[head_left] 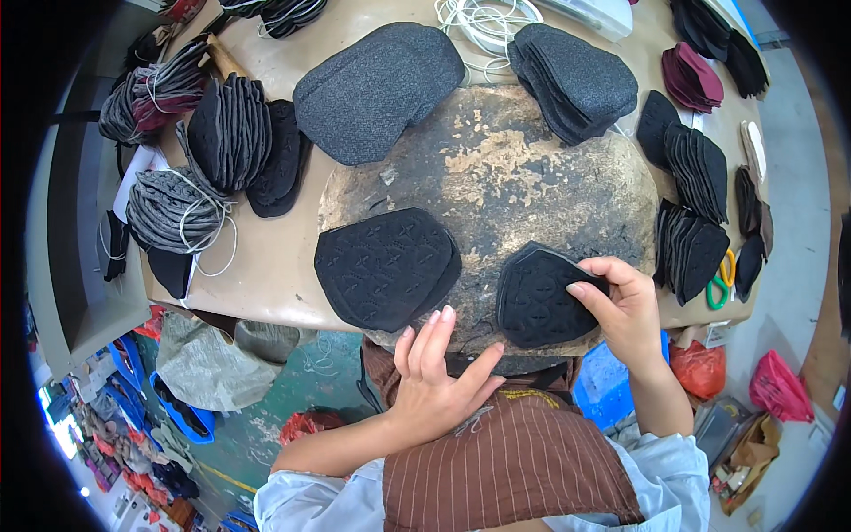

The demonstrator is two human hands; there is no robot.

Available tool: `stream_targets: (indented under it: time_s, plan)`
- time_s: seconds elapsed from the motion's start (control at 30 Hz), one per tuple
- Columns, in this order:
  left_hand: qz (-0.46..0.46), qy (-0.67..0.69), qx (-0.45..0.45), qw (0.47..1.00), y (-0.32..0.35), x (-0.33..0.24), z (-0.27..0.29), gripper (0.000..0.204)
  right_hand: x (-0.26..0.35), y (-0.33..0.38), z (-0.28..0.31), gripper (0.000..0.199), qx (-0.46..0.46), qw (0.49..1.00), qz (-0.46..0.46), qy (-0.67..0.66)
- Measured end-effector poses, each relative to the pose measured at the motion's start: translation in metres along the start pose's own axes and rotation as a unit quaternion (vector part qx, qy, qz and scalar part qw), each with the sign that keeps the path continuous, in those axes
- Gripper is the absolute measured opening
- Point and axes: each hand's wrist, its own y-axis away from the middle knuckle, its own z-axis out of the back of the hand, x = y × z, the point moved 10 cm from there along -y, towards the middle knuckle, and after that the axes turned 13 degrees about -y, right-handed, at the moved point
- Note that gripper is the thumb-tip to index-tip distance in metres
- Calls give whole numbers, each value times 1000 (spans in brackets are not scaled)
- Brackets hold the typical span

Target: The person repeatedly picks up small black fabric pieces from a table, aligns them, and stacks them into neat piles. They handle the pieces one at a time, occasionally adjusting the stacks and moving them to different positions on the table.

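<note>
My right hand (628,306) pinches the right corner of a small black fabric piece (541,297) with an embossed pattern, thumb on top. It lies on a stack of like shape on a worn round board (496,195). My left hand (443,368) is open, fingers spread, its tips at the board's near edge beside a larger stack of black patterned fabric pieces (381,266). Farther back lie two piles of dark grey fabric pieces, a wide one (377,89) at the left and a layered one (576,80) at the right.
Tied bundles of grey pieces (177,208) and black stacks (226,133) crowd the table's left. More black stacks (696,173), a maroon stack (691,77) and scissors (722,279) with green and yellow handles line the right. White cord (483,27) lies coiled at the back.
</note>
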Motion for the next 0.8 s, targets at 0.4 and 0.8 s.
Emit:
stream_targets:
  time_s: [0.4, 0.8]
  plan:
    - [-17, -75, 49, 996, -6, -6, -4, 58, -4, -2, 0, 20, -19, 1000, -19, 11]
    - [-194, -117, 94, 969, -34, -29, -9, 56, 30, -2, -10, 19, 10, 984, 111, 142]
